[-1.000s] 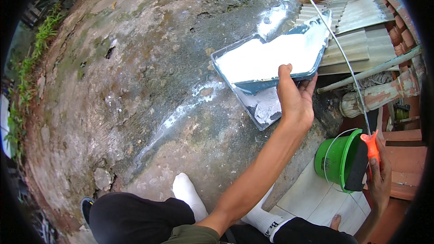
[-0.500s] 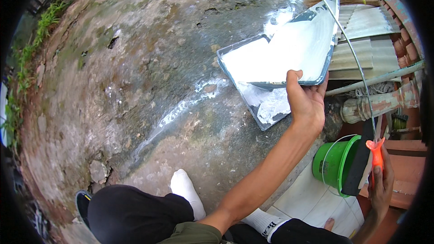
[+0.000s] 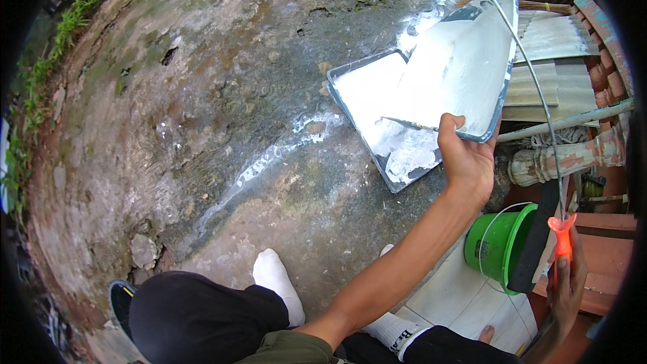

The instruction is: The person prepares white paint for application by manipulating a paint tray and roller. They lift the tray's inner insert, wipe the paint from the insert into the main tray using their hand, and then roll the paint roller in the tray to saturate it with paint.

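My left hand (image 3: 470,158), closed with the thumb over the rim, grips a dark blue-grey paint tray (image 3: 465,61). White paint coats the tray's inside. It is tilted, with its left edge over a second paint tray (image 3: 391,178), which lies on the ground and also has white paint in it. The held tray hides part of the lower one. At the right, my right hand (image 3: 569,276) is closed round the orange handle of a paint roller (image 3: 562,239). The roller's thin metal rod runs up past the held tray and out of view; its roller head is not visible.
White paint streaks mark the rough, mossy concrete (image 3: 222,81). A green bucket (image 3: 488,246) stands on pale tiles beside a dark block (image 3: 529,259). Corrugated sheets (image 3: 552,37), a broom (image 3: 547,7) and a worn baluster (image 3: 566,162) are at the right. My white-socked foot (image 3: 276,283) rests on the concrete.
The held tray has moved slightly right and tipped further, uncovering more of the lower tray. My right hand and the roller handle have shifted slightly downward.
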The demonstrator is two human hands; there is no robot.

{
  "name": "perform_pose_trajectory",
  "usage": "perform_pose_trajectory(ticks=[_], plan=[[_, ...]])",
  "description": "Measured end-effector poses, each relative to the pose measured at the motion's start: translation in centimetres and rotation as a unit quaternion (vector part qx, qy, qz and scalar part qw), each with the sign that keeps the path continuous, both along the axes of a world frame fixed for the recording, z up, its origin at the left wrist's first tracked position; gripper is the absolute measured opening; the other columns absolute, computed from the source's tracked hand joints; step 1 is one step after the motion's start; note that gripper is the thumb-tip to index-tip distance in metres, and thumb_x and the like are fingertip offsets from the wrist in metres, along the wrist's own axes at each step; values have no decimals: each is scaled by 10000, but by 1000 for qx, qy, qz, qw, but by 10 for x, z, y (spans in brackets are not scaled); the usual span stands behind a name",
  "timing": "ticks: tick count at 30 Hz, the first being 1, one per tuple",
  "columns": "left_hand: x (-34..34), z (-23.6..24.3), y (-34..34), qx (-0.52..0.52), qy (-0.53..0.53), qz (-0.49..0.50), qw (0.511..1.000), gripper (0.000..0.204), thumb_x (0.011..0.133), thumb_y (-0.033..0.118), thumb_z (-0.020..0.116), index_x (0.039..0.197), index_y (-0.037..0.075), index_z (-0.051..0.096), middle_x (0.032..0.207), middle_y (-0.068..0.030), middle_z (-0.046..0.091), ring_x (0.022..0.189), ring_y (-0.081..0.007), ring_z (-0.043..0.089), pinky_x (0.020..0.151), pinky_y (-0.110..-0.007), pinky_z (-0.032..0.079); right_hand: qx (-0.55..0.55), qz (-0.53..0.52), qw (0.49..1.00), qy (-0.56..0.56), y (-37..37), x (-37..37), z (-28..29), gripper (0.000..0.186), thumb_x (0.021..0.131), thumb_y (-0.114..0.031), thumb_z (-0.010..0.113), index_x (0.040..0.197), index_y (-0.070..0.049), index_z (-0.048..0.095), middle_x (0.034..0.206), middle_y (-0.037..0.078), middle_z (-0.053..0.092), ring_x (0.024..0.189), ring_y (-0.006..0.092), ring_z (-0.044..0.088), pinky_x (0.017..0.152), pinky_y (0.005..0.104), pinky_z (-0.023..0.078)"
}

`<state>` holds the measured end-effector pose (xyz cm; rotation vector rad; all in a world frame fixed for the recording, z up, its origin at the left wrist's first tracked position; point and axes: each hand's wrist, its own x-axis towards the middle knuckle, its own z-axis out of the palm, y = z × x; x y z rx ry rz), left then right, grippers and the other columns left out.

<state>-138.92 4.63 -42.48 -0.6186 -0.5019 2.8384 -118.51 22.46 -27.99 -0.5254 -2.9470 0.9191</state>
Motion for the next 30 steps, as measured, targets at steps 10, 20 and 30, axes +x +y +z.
perform_pose_trajectory(ticks=[10, 20, 30], plan=[[8, -46, 9, -308, 69, -64, 947, 630, 819, 195, 511, 1386, -29, 352, 1229, -160, 511, 1094, -262, 540, 987, -430, 441, 163, 25, 983, -85, -2, 9, 23, 550, 1040, -324, 506, 1505, -46, 413, 1111, 106, 625, 785, 149, 545, 687, 270, 436], [26, -146, -50, -608, 176, -109, 767, 877, 716, 123, 521, 1521, -50, 220, 1389, -261, 436, 1202, -320, 488, 1064, -431, 414, 193, 128, 927, -296, -45, 24, 64, 451, 1037, -214, 486, 1453, -41, 461, 1232, 236, 643, 1113, 391, 622, 943, 421, 490], [19, -214, -58, -520, 220, -97, 820, 721, 736, 132, 537, 1399, -73, 341, 1208, -201, 521, 1115, -307, 568, 954, -403, 494, 190, 112, 928, -299, -34, -3, -4, 551, 955, -206, 564, 1480, -87, 444, 834, 210, 674, 775, 428, 648, 744, 456, 497]])
